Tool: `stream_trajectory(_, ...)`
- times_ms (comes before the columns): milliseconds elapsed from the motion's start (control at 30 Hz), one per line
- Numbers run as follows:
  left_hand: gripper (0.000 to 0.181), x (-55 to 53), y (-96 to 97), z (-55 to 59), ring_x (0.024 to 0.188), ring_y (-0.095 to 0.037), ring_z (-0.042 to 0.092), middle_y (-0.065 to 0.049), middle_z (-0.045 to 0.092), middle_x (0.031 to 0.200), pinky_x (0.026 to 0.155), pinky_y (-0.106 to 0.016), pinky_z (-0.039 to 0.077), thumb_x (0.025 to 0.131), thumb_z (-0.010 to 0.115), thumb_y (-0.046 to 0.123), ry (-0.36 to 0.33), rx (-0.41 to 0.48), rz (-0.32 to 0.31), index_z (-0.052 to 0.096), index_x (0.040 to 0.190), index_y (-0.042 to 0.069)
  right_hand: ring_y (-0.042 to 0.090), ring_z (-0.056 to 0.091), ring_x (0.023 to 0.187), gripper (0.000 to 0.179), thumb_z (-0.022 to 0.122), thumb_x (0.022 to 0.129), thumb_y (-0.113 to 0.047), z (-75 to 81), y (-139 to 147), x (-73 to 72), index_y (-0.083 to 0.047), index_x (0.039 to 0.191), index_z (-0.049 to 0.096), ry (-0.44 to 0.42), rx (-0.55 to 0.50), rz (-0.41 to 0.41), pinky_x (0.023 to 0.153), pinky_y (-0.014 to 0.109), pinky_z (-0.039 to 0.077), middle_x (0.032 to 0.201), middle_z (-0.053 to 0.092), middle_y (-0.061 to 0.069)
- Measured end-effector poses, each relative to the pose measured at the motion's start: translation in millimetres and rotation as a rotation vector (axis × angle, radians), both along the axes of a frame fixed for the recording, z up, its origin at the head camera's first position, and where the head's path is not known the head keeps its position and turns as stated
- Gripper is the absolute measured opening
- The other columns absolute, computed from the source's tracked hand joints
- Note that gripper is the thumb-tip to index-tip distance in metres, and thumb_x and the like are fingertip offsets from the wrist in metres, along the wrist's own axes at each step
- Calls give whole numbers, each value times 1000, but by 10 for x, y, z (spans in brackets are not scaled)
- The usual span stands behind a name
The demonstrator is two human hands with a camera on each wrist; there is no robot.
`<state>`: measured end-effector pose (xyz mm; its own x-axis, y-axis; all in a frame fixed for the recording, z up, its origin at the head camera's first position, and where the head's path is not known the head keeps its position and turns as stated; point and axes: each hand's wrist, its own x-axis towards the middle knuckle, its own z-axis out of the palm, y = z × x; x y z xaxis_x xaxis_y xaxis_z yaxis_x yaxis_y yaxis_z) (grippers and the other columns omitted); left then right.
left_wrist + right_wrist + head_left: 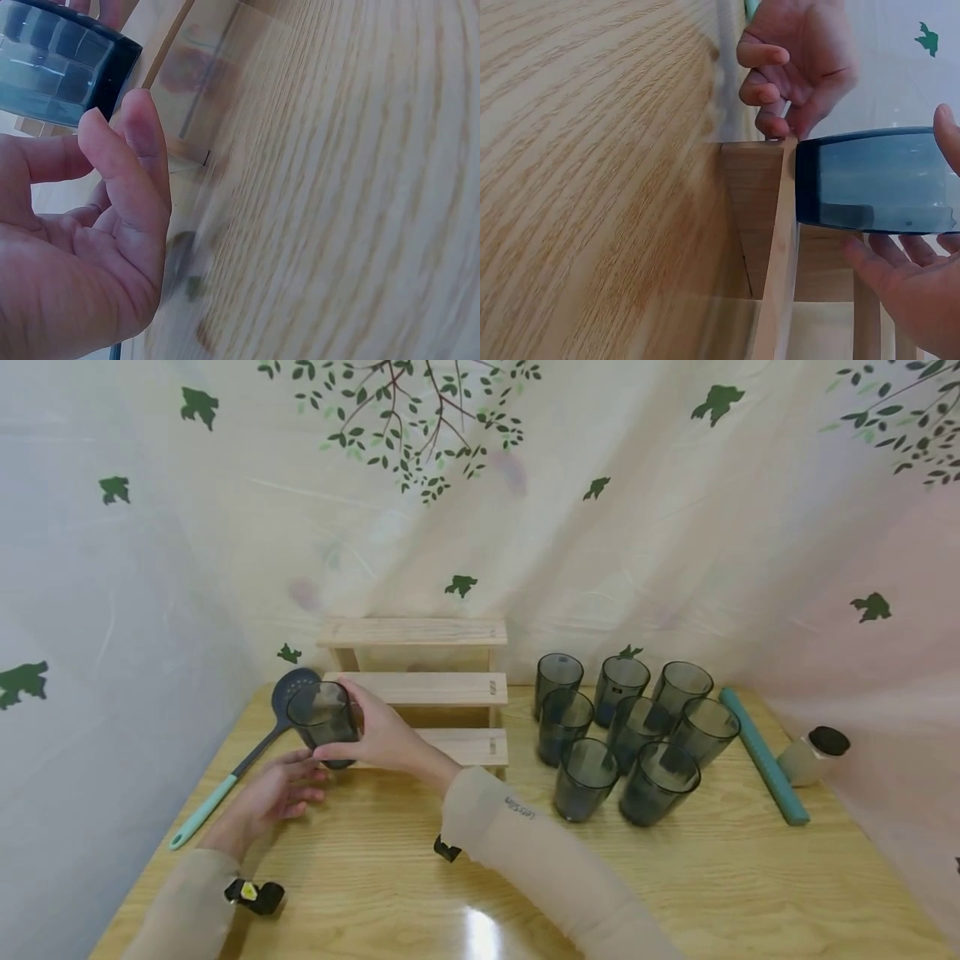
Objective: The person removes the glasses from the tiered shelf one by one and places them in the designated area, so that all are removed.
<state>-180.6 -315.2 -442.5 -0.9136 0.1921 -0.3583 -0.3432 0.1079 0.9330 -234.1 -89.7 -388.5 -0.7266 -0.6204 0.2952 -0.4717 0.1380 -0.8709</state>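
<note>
A smoky grey drinking glass (318,714) stands upright in my right hand (386,731), with thumb and fingers round its side. In the right wrist view the glass base (817,184) is right at the left end of the lowest step (465,746) of a three-tier wooden rack (416,687). My left hand (273,789) is just below and left of the glass, its fingers loosely bent. From the right wrist, the left fingertips (769,129) show close to the step's end and the glass base. The left palm holds nothing.
Several matching glasses (587,781) stand grouped right of the rack. Beyond them lie a teal roll (765,758) and a pale jar with a black top (806,762). A slotted skimmer (206,812) with a mint handle lies at the left. A printed curtain (540,552) hangs behind.
</note>
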Motion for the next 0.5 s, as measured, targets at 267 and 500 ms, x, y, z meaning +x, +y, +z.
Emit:
stream_trajectory(267,52,-12,11,-4,82,-12,67,1,61,107,59,-21,53,110,44,27,-1,11,-4,26,151,2,5,53,121,92,87,83,-32,-61,-63,-17,-19,157,33,-14,-3,-76,101,25,44,139,53,-6)
stream_trajectory(500,39,-8,-5,-19,81,-12,68,1,61,105,59,-21,53,110,44,27,1,20,-1,36,142,6,2,56,115,89,90,80,-29,-109,-102,-21,-19,153,40,-10,-69,-97,97,22,46,135,57,-7)
